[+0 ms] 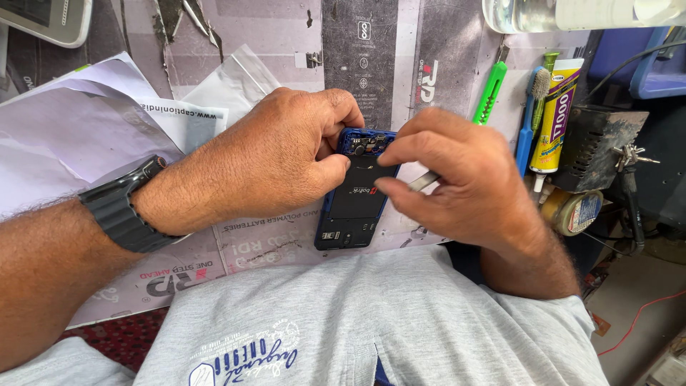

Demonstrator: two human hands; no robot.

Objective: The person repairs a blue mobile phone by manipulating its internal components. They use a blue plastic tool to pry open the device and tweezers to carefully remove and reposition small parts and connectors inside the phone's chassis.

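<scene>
Your grey shirt (371, 322) is closest – just past it, your left hand (264, 161) grips the top of the open blue phone (355, 193) on the worktop (243, 246), and your right hand (457, 179) pinches metal tweezers (423, 181) beside it

Phone repair workbench, opened phone (353, 193), glue tube (555, 118), green utility knife (489, 93), brush (539, 89), worn mat (286, 246)

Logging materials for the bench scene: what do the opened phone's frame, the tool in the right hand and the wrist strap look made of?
Phone frame: looks like blue plastic, slightly glossy edge. Tool in the right hand: probably bare metal, grey with a bright sheen; mostly hidden. Wrist strap by the left hand: dark, matte, ridged, likely rubber or silicone.
</scene>
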